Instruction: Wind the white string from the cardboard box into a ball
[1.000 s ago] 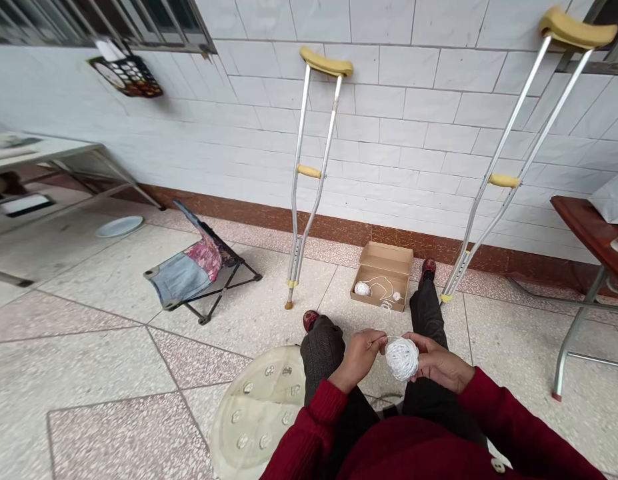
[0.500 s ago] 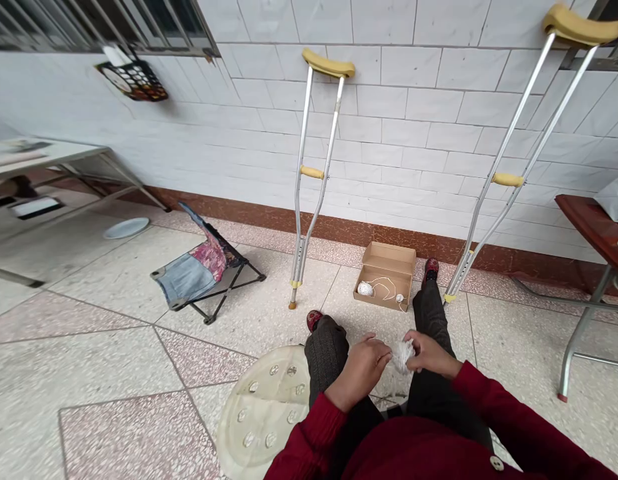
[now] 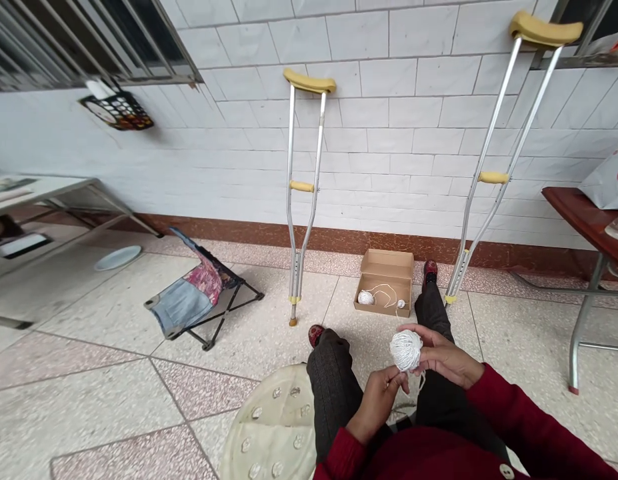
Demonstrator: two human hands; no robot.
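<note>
My right hand [image 3: 441, 357] is closed around a white ball of string [image 3: 406, 349], held above my lap. Just below it, my left hand [image 3: 381, 395] pinches the loose strand [image 3: 421, 383] that hangs from the ball. Both sleeves are dark red. My legs stretch out toward an open cardboard box [image 3: 386, 291] on the floor, which holds a smaller ball of string [image 3: 365, 298] and loose white cord.
Two aluminium crutches [image 3: 303, 193] [image 3: 493, 177] lean on the tiled wall either side of the box. A folding fabric stool [image 3: 199, 290] stands at left, a pale plastic stool [image 3: 271, 433] beside my left leg. Metal-legged tables stand at far left [image 3: 49, 193] and right [image 3: 583, 223].
My right hand has raised the ball of string into plain sight. My left hand has dropped below it, drawing the strand down. The view has tilted slightly up and to the right.
</note>
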